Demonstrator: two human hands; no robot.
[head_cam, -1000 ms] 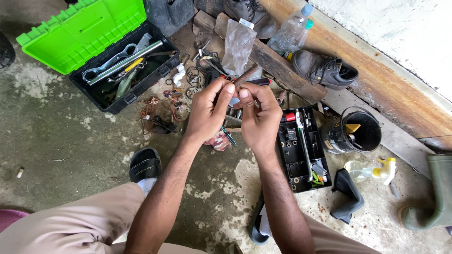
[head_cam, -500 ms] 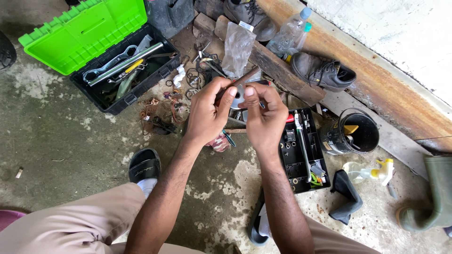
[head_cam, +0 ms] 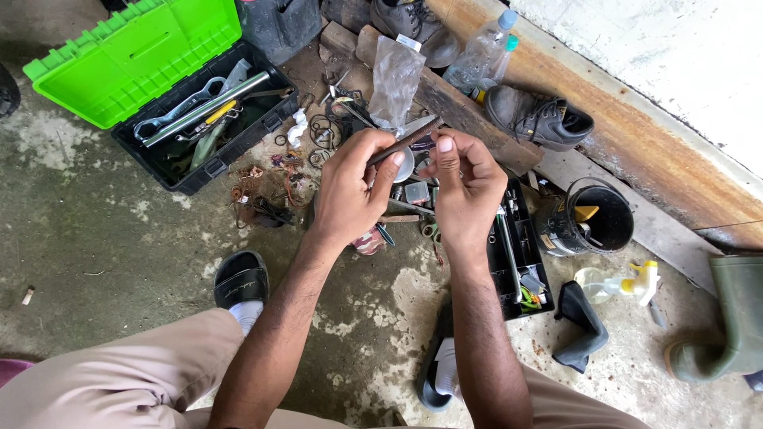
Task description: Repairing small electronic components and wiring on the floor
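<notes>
Together, our left hand [head_cam: 350,191] pinched a thin dark rod [head_cam: 401,143] while our right hand [head_cam: 465,187] gripped its other end above scattered tools [head_cam: 318,143].

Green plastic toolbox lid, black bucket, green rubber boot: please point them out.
Green plastic toolbox lid [head_cam: 135,59], head view, middle of panel.
Black bucket [head_cam: 566,230], head view, outer wall.
Green rubber boot [head_cam: 735,318], head view, shaft.

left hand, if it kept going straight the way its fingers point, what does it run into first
Most likely the clear plastic bag standing just beyond the left hand, whose fingers point up and away along the dark rod that it grips. Depth is unclear from above; it might pass over the bag and reach the wooden plank behind.
</notes>
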